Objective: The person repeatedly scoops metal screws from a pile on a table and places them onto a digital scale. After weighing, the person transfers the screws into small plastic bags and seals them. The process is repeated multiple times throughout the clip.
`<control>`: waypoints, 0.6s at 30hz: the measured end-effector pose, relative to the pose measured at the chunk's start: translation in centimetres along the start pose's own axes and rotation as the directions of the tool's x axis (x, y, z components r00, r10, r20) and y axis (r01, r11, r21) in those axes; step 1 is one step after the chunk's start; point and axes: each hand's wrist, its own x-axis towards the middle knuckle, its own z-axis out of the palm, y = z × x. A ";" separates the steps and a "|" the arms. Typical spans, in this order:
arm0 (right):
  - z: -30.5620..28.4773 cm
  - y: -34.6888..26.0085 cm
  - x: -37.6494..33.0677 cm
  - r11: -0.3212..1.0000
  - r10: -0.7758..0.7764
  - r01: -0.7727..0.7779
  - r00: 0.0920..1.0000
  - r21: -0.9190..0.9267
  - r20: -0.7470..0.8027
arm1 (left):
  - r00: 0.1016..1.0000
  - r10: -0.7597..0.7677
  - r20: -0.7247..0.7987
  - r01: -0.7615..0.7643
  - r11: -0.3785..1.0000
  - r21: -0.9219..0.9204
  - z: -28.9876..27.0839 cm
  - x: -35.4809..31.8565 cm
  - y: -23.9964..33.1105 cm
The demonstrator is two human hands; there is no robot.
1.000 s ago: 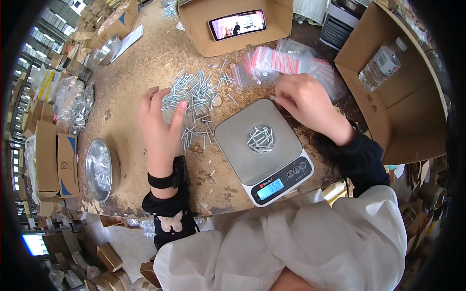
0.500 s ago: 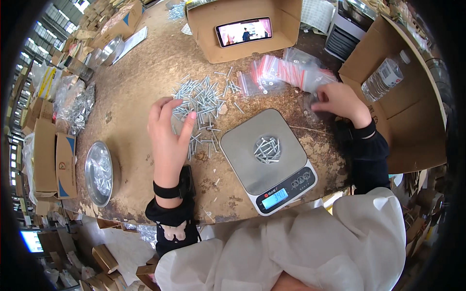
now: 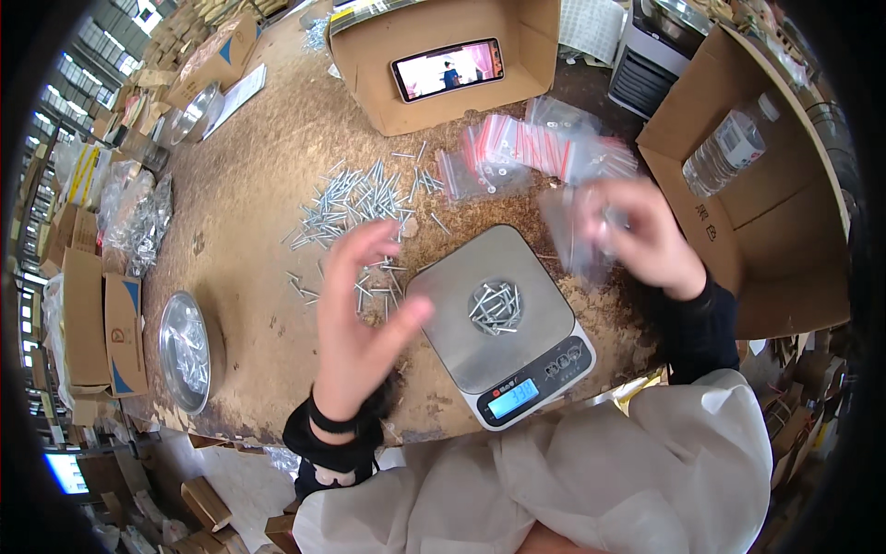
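My left hand (image 3: 362,319) is over the table between the loose screws and the scale, fingers and thumb apart, holding nothing. A small clear zip bag (image 3: 565,231) hangs from the pinched fingers of my right hand (image 3: 637,231), blurred by motion, to the right of the scale. On the steel plate of the digital kitchen scale (image 3: 461,355) sits a small round dish with several silver screws (image 3: 496,308) in it. The scale's blue display is lit. A loose pile of screws (image 3: 355,203) lies beyond my left hand.
More zip bags (image 3: 531,148) with red strips, some holding small washers, lie behind the scale. A phone (image 3: 449,69) leans in an open cardboard box (image 3: 406,113). At the right, another box (image 3: 738,222) holds a water bottle (image 3: 724,152). A metal bowl (image 3: 164,369) stands at the left.
My right hand has drawn a zip bag from near the bag pile toward the scale. My left hand has moved right and nearer, away from the screw pile. The whole view has shifted slightly.
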 end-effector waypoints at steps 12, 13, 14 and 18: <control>3.7 -3.1 -0.1 0.930 -0.329 0.295 0.934 0.220 0.138 | 0.936 -0.109 0.335 0.192 0.955 -0.226 1.6 -2.7 2.3; 3.6 -3.2 -0.1 0.935 -0.326 0.297 0.934 0.193 0.147 | 0.939 -0.100 0.329 0.172 0.965 -0.198 1.6 -2.6 2.4; 3.6 -3.3 -0.1 0.940 -0.324 0.298 0.933 0.167 0.156 | 0.958 -0.036 0.285 0.090 0.980 -0.176 1.8 -2.7 2.2; 3.8 -2.9 -0.4 0.946 -0.281 0.268 0.959 0.183 0.048 | 0.962 0.162 0.222 -0.154 0.987 -0.053 1.7 -3.2 1.4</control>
